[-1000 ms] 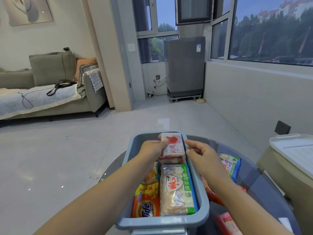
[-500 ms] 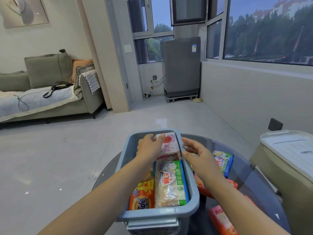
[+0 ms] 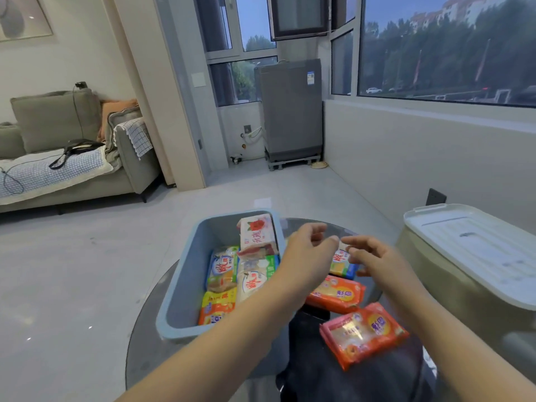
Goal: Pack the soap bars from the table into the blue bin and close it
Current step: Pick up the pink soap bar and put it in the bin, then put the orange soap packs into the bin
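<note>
The blue bin [image 3: 182,288] stands on the round glass table [image 3: 148,340] and holds several wrapped soap bars. A pink-and-white rose soap bar [image 3: 256,235] leans at the bin's far end. My left hand [image 3: 307,250] hovers open over the bin's right rim, holding nothing. Just to its right, my right hand [image 3: 368,256] is open above a yellow-and-blue soap bar [image 3: 340,264] on the table. Two orange soap packs [image 3: 336,294] [image 3: 362,333] lie on the glass right of the bin.
A cream container with a white lid [image 3: 475,250] stands to the right of the table. Beyond are a tiled floor, a grey sofa [image 3: 58,158] at left and a grey appliance [image 3: 290,111] by the windows.
Both hands have let go of the rose soap bar, which now rests in the bin, and have moved right towards the bars on the table. The view has shifted right.
</note>
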The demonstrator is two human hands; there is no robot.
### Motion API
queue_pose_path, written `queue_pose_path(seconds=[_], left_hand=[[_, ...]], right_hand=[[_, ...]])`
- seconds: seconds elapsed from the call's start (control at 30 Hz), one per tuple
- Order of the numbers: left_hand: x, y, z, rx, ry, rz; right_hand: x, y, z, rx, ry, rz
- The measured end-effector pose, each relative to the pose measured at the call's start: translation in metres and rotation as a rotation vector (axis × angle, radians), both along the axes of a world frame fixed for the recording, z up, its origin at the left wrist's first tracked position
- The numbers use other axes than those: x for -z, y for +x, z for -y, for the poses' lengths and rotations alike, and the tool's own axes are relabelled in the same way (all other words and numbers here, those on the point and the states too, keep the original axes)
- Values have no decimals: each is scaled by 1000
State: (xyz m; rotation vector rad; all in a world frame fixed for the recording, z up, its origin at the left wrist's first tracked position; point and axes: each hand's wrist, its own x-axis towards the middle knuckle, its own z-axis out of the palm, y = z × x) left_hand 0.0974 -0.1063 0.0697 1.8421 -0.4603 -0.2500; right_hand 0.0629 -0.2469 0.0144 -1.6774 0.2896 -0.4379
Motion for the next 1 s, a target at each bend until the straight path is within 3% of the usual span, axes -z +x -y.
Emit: queue_pose_path(seconds=[0.2, 0.43, 0.6, 0.7, 0.83, 1.0], left_hand=[[37, -23, 31, -22, -6, -109], [89, -28, 31, -119, 127, -267], [108, -29, 23, -176, 221, -367], [111, -28, 21, -197, 172, -445], [114, -25, 20, -219, 0, -549], [114, -23, 20, -261, -139, -499]], right_hand=[[11, -14, 24, 32, -23, -108], [38, -19, 41, -2, -382, -455], [47, -21, 43, -70, -516, -639], [49, -22, 42, -107, -558, -727], [49, -23, 42, -167, -482, -799], [49, -28, 51, -155, -102, -793]])
